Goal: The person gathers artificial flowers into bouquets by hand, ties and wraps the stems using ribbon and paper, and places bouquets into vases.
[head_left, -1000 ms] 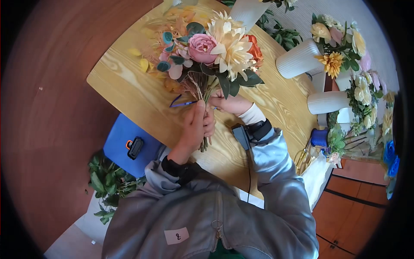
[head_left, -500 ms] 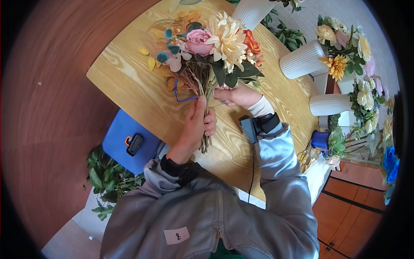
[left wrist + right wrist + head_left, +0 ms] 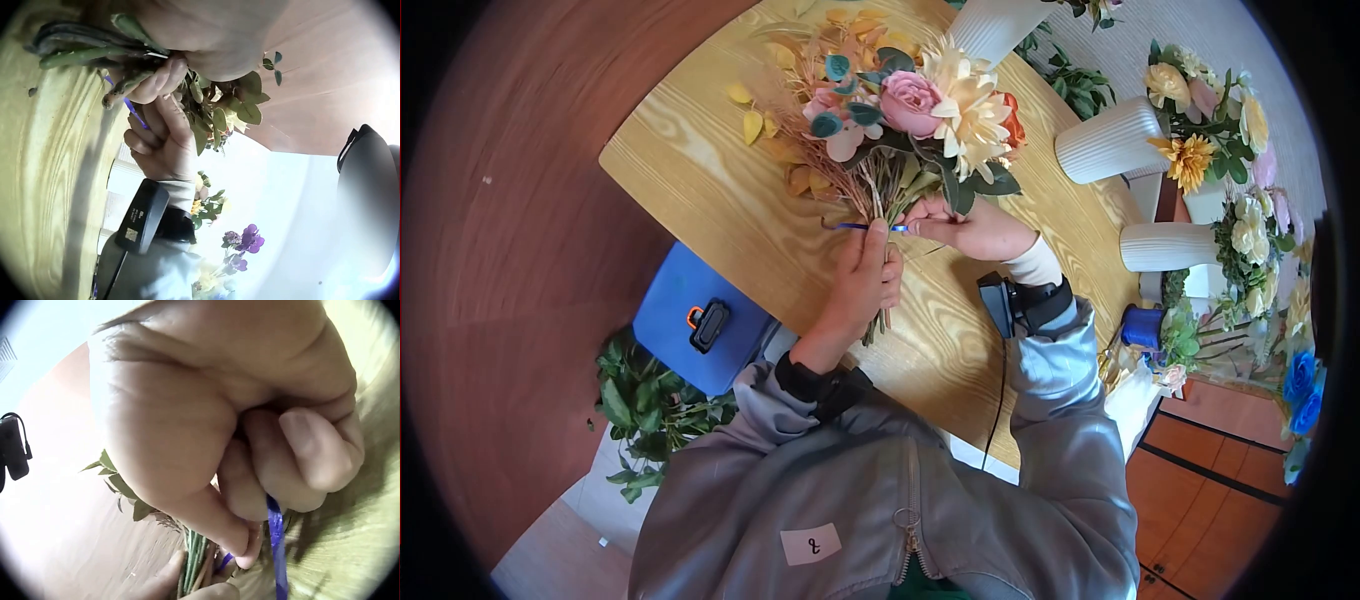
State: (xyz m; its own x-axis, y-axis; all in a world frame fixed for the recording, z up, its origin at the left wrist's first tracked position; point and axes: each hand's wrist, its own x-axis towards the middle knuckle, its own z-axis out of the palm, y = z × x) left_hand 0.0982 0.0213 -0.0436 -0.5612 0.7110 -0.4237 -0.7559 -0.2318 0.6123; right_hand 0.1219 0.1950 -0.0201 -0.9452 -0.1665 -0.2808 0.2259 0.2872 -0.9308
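My left hand (image 3: 863,272) grips the bundled stems (image 3: 884,322) of a bouquet just below its flowers. The bouquet has a pink rose (image 3: 910,104), a large cream bloom (image 3: 975,112), an orange flower and dark leaves. A narrow blue ribbon (image 3: 850,226) crosses the stems at the left thumb. Close beside them my right hand (image 3: 985,234) holds the ribbon; in the right wrist view the ribbon (image 3: 277,550) hangs from its curled fingers. The left wrist view shows both hands meeting at the stems (image 3: 81,56), with the ribbon (image 3: 135,114) between them.
White ribbed vases (image 3: 1108,142) with flowers stand along the right of the wooden table (image 3: 690,170). A blue ribbon spool (image 3: 1142,326) and gold scissors (image 3: 1116,364) lie near its right edge. A blue box (image 3: 700,325) and a leafy plant (image 3: 645,420) are at lower left.
The right hand has moved out to the right from the stems. The ribbon, earlier a loose bend left of the stems, now lies straighter across them. The flower heads have shifted slightly right; the left grip stays.
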